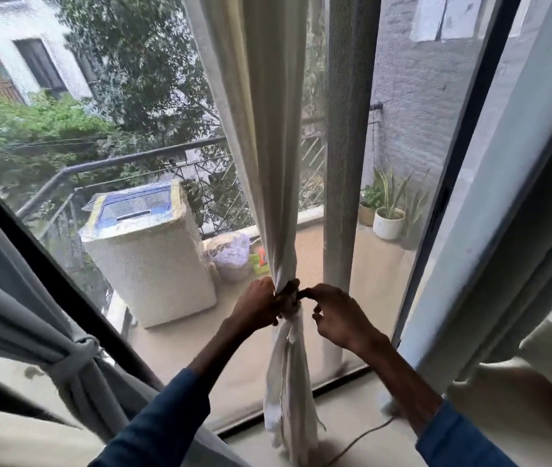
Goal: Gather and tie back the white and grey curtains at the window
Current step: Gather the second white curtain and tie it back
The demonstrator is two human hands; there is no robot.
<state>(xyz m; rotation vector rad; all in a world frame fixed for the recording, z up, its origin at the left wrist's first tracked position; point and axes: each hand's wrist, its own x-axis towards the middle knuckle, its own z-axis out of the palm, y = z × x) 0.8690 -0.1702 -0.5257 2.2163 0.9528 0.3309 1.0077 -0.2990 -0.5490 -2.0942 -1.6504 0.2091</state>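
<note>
At 8 o'clock, grey curtain [32, 315]: heavy, matte, deep folds, already cinched. From 12 down to centre, white curtain [267, 163]: thin, soft, gathered into a narrow rope, loose tail flaring toward 6. At centre, left hand [257, 303] clenched round the bunch; at its 3 o'clock, right hand [338, 318] pinching a dark tie [293, 291]. Best practice: keep bunch squeezed, draw tie snug and level before letting go; thin cloth likely to sag.
</note>
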